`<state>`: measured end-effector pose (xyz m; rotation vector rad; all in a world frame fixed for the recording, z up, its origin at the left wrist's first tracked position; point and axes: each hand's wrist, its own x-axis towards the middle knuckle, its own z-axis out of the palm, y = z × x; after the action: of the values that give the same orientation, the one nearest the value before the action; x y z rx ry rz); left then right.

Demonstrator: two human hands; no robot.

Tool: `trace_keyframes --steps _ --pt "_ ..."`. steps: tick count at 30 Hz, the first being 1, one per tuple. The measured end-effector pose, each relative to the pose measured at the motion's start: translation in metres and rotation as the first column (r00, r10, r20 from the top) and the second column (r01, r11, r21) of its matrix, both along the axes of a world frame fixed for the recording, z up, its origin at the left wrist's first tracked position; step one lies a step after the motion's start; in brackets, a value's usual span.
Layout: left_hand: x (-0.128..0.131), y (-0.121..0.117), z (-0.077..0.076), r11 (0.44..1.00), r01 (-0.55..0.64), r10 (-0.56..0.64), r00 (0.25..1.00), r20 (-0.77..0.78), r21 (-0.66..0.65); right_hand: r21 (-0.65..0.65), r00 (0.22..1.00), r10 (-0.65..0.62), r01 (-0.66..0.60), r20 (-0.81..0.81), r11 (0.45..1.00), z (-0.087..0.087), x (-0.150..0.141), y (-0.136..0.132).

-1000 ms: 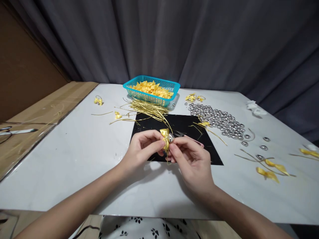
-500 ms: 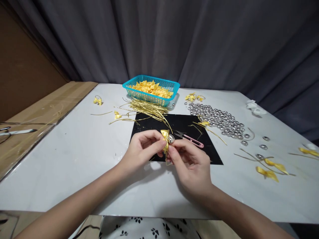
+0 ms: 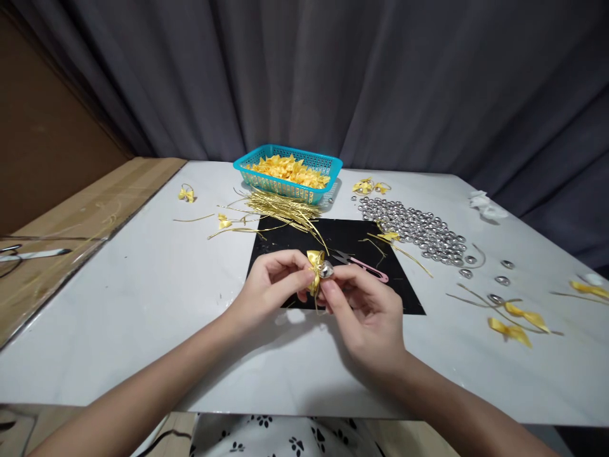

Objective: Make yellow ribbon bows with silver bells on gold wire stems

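Note:
Over the black mat (image 3: 409, 298), my left hand (image 3: 280, 279) pinches a yellow ribbon bow (image 3: 314, 260) that stands on end. A silver bell (image 3: 326, 270) sits against the bow's right side. My right hand (image 3: 368, 311) is closed, its thumb and forefinger at the bell's lower right edge. Thin gold cord hangs below the bow between both hands. What the lower fingers hold is hidden. Pink-handled thread snips (image 3: 368, 270) lie on the mat just beyond my right hand.
A turquoise basket (image 3: 335, 170) of yellow bows stands at the back, with a bundle of gold cords (image 3: 285, 209) before it. Many silver bells (image 3: 413, 225) spread to the right. Loose bows (image 3: 509, 331) and cords lie at the right; a corded bow (image 3: 186, 193) lies far left.
The bow and bell have turned very slightly between my fingers. Both hands keep nearly the same place and grip.

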<state>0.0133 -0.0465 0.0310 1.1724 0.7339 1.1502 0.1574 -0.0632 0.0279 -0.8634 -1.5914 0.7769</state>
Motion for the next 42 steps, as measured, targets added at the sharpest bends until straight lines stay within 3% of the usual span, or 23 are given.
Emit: trace_keyframes --steps 5,12,17,21,23,25,27,31,38,42 --pt "0.001 0.0 0.003 1.0 0.01 -0.009 0.999 -0.035 0.028 0.053 1.0 0.003 -0.004 0.013 0.999 -0.004 0.0 0.001" --pt "0.0 0.002 0.003 0.998 -0.011 0.015 0.998 -0.056 0.058 -0.094 0.999 0.039 -0.041 -0.015 0.995 -0.001 0.0 0.004" --pt "0.001 0.0 0.004 0.998 -0.024 0.029 0.994 -0.103 0.053 -0.09 0.998 -0.026 0.021 -0.052 0.996 -0.002 -0.001 0.003" --pt "0.002 0.002 0.006 0.997 -0.049 0.058 0.985 -0.164 0.058 -0.087 0.999 0.036 -0.035 0.017 0.996 0.001 0.002 0.008" --pt "0.003 0.003 0.007 0.996 -0.074 0.083 0.972 -0.218 0.048 -0.057 0.999 -0.019 0.021 0.046 0.998 0.004 0.007 0.011" --pt "0.003 0.005 0.006 0.995 -0.092 0.098 0.958 -0.27 0.036 0.039 0.989 -0.136 0.133 0.066 0.99 0.008 0.011 0.014" --pt "0.003 0.006 0.004 0.996 -0.085 0.09 0.948 -0.304 0.031 0.151 0.972 -0.188 0.167 0.141 0.974 0.011 0.014 0.017" --pt "0.002 0.006 0.001 0.999 -0.04 0.046 0.944 -0.326 0.026 0.211 0.94 -0.091 0.02 0.33 0.977 0.013 0.014 0.021" --pt "0.001 0.009 -0.003 0.999 -0.027 0.037 0.938 -0.345 0.033 0.062 0.94 0.032 -0.056 0.34 0.997 0.012 0.015 0.028" --pt "0.0 0.01 -0.002 1.0 -0.004 0.011 0.942 -0.336 0.022 0.101 0.939 0.043 -0.082 0.342 0.991 0.012 0.017 0.029"
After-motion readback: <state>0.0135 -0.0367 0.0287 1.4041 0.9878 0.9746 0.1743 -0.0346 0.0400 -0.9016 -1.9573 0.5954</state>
